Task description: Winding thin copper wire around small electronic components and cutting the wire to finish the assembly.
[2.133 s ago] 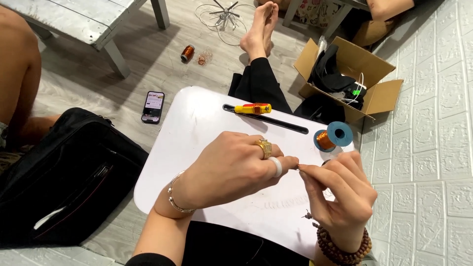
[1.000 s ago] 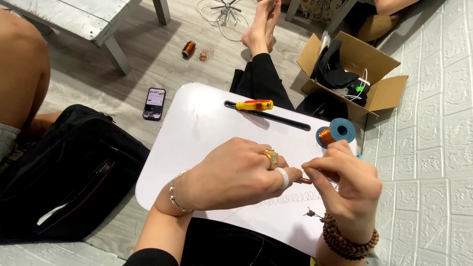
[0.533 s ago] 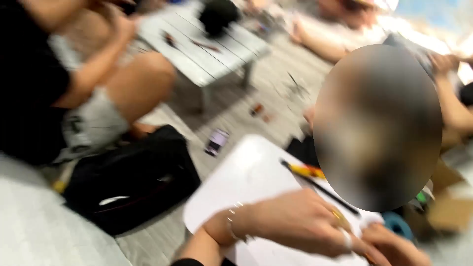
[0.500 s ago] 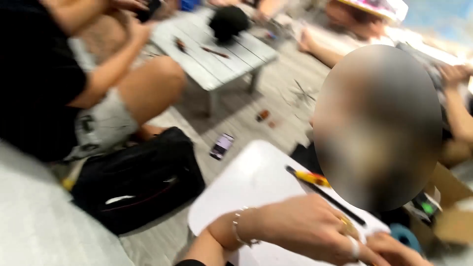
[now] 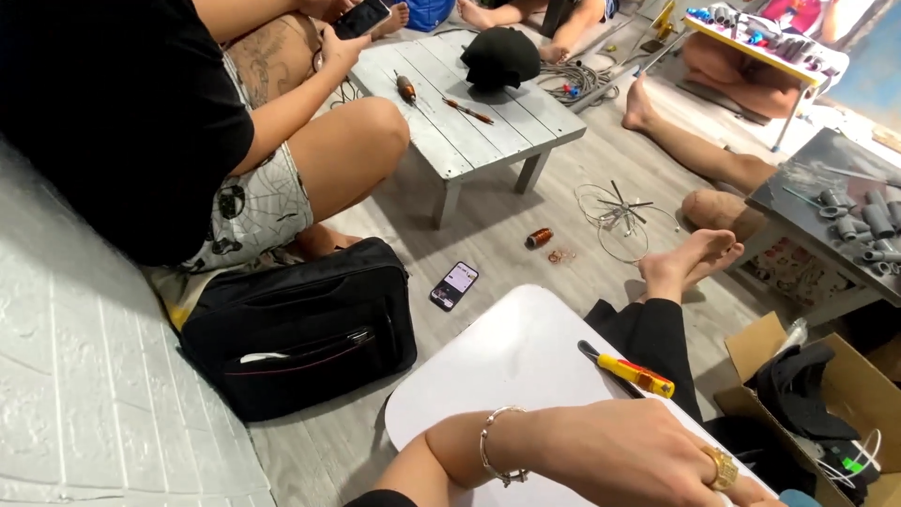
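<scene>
The person's left hand [image 5: 648, 460], wearing a gold ring [image 5: 723, 467] and a silver bracelet [image 5: 490, 446], rests low over a white counter [image 5: 497, 366] at the bottom edge — its fingers run out of view, so whether it is open or closed cannot be told, and the right hand is out of view. Just beyond the hand a screwdriver [image 5: 627, 369] with a yellow and red handle lies flat on the counter. On the floor to the left sit a black bag [image 5: 300, 324] and a phone [image 5: 454, 284]; another person sits behind them beside a low grey table [image 5: 469, 103], and a cardboard box [image 5: 817, 394] stands at the right.
</scene>
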